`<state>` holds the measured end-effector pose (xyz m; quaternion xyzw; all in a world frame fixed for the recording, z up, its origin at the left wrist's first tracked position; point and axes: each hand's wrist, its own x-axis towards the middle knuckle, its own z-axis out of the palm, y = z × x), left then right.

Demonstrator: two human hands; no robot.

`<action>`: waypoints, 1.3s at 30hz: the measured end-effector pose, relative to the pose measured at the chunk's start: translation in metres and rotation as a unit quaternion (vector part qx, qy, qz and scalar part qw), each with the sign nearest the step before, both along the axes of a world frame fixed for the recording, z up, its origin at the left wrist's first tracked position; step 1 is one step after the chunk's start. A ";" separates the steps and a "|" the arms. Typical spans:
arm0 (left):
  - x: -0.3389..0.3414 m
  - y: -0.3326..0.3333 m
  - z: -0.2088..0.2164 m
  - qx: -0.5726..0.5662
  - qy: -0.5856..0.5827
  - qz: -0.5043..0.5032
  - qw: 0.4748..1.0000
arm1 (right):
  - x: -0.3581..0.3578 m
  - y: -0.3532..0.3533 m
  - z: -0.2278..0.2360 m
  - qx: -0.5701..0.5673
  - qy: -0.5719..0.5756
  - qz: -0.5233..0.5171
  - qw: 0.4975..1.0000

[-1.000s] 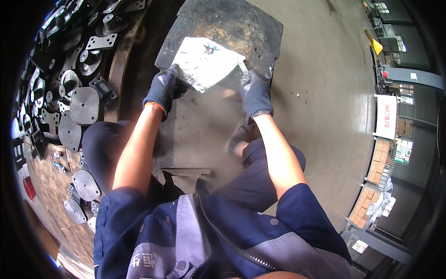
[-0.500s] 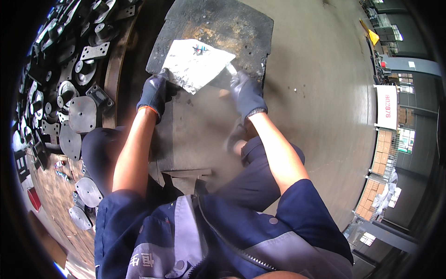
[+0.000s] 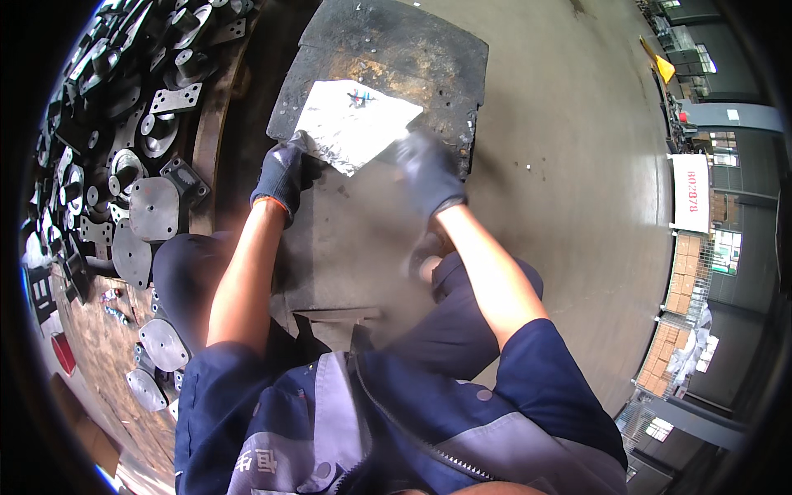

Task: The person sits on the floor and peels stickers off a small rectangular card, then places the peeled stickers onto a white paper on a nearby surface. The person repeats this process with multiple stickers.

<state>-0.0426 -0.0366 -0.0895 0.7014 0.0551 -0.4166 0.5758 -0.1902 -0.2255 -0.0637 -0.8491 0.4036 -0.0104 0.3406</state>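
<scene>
A flat, light grey metal plate (image 3: 351,124) with a small dark mark near its top lies on a dark, rusty steel slab (image 3: 412,49) on the floor. My left hand (image 3: 283,173), in a dark glove, grips the plate's lower left edge. My right hand (image 3: 429,173), also gloved, is blurred at the plate's lower right corner and seems to hold a small thin tool; the blur hides it. Both forearms are bare and reach forward from my blue work jacket.
A heap of dark metal parts, discs and brackets (image 3: 140,148) fills the left side. Round silver discs (image 3: 161,342) lie by my left knee. Bare concrete floor (image 3: 577,206) stretches right, with a white sign (image 3: 691,194) and stacked cartons (image 3: 668,355) at the far right.
The plate has shifted left and slightly away on the slab. My right hand has moved left along its lower edge and is now blurred with motion; my left hand keeps its grip.
</scene>
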 end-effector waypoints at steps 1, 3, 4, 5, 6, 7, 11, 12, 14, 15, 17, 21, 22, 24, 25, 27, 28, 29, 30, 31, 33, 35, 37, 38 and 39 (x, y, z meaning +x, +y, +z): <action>-0.003 -0.004 0.003 -0.011 0.014 0.010 1.000 | -0.002 -0.009 0.010 0.078 -0.025 -0.055 0.995; -0.006 -0.001 0.004 -0.011 -0.003 -0.021 1.000 | 0.006 0.001 0.037 -0.050 0.047 -0.050 0.996; -0.002 -0.003 0.001 -0.009 -0.023 -0.039 0.999 | 0.004 -0.004 0.017 -0.102 0.068 0.011 0.992; -0.003 -0.006 0.003 -0.006 -0.021 -0.040 0.999 | 0.003 -0.005 -0.003 -0.156 0.092 0.071 0.981; -0.003 -0.005 0.003 0.002 -0.017 -0.039 0.999 | 0.006 0.014 0.000 -0.129 0.090 0.071 0.985; -0.003 -0.003 0.006 0.011 -0.017 -0.038 0.999 | 0.010 0.026 0.002 -0.146 0.091 0.089 0.981; -0.006 0.001 0.013 -0.008 0.002 -0.005 1.000 | 0.016 0.017 0.015 -0.089 0.074 0.067 0.991; -0.003 -0.002 0.015 -0.006 -0.002 -0.012 1.000 | 0.017 0.013 0.014 -0.089 0.065 0.040 0.993; -0.005 -0.005 0.017 -0.005 -0.003 -0.019 1.000 | 0.004 0.026 -0.007 -0.113 -0.010 0.099 0.989; -0.004 -0.005 0.014 0.001 -0.009 -0.034 0.999 | 0.002 0.035 -0.012 -0.130 -0.050 0.131 0.982; 0.001 0.003 0.006 0.024 -0.027 -0.063 0.997 | 0.015 0.061 0.006 -0.161 0.081 0.150 0.972; -0.004 0.000 0.020 0.025 -0.045 -0.058 0.997 | 0.012 0.038 0.011 -0.141 -0.002 0.129 0.982; -0.002 -0.001 0.020 0.021 -0.040 -0.067 0.997 | 0.014 0.033 0.010 -0.159 0.048 0.133 0.977; -0.003 -0.001 0.017 0.025 -0.045 -0.078 0.996 | 0.016 0.043 0.006 -0.188 0.098 0.134 0.968; -0.002 0.000 0.015 0.029 -0.051 -0.083 0.995 | 0.019 0.060 0.002 -0.197 0.096 0.131 0.967; 0.000 0.001 0.011 0.044 -0.027 -0.064 0.997 | 0.024 0.058 0.002 -0.210 0.138 0.146 0.957; -0.001 0.002 0.017 0.045 -0.032 -0.070 0.996 | 0.026 0.052 0.005 -0.201 0.124 0.147 0.961; -0.002 0.002 0.021 0.045 -0.038 -0.075 0.995 | 0.028 0.045 0.011 -0.191 0.109 0.149 0.964; -0.003 0.001 0.021 0.037 -0.033 -0.064 0.997 | 0.031 0.037 0.032 -0.114 0.122 0.101 0.981; -0.003 0.000 0.020 0.028 -0.027 -0.052 0.998 | 0.030 0.038 0.026 -0.152 0.117 0.123 0.974; -0.003 -0.002 0.021 0.023 -0.022 -0.042 0.999 | 0.031 0.048 0.014 -0.229 0.103 0.165 0.954; -0.004 -0.002 0.024 0.030 -0.023 -0.045 0.998 | 0.038 0.058 0.019 -0.233 0.173 0.173 0.941; -0.003 0.001 0.027 0.039 -0.019 -0.051 0.998 | 0.041 0.058 0.019 -0.265 0.205 0.211 0.918; -0.001 0.002 0.027 0.046 -0.039 -0.058 0.996 | 0.037 0.057 0.024 -0.292 0.186 0.245 0.905; -0.003 0.001 0.024 0.050 -0.053 -0.068 0.995 | 0.032 0.056 0.035 -0.323 0.170 0.277 0.889</action>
